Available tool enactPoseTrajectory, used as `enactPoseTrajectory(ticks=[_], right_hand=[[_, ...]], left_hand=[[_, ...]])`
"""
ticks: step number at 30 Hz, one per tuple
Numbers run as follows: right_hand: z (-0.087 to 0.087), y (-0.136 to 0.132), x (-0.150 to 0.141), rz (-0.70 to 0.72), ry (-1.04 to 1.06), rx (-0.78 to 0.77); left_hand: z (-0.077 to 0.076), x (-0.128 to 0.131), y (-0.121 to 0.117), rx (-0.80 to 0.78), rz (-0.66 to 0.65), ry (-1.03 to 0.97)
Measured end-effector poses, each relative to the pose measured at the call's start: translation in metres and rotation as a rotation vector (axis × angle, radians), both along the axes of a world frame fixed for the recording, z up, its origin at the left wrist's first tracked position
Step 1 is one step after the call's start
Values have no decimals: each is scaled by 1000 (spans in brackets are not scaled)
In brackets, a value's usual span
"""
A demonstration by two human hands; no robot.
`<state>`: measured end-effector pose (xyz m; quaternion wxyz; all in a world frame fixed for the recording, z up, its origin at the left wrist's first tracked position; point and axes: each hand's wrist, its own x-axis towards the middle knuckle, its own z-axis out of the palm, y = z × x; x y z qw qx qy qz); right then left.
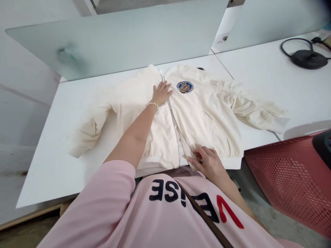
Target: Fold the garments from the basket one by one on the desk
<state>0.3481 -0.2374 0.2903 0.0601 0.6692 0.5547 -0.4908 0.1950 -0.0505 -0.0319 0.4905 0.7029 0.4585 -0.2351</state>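
A cream zip-front jacket (199, 113) lies front side up, its sleeves spread out to both sides. It has a round blue-and-gold patch (185, 87) on the chest, and its zipper (173, 124) is partly parted toward the hem. My left hand (161, 93), with a bracelet at the wrist, rests flat near the top of the zipper, fingers spread. Down at the hem, my right hand (209, 161) pinches the front edge of the jacket beside the zipper, thumb and fingers together. The lower front edges stand apart there, with white fabric showing between them.
The white table (51, 165) carries the jacket, with a frosted glass divider (129, 44) along its back. A black round device with a cable (309, 58) sits at the far right. A red perforated chair (292, 175) stands against the right front edge.
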Motion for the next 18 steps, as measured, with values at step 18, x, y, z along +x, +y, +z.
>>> enactPoseTrajectory(ticks=[18], right_hand=[[-15,19,-41,-443,643,-440]], left_hand=[[-8,25,25,36,149,45]])
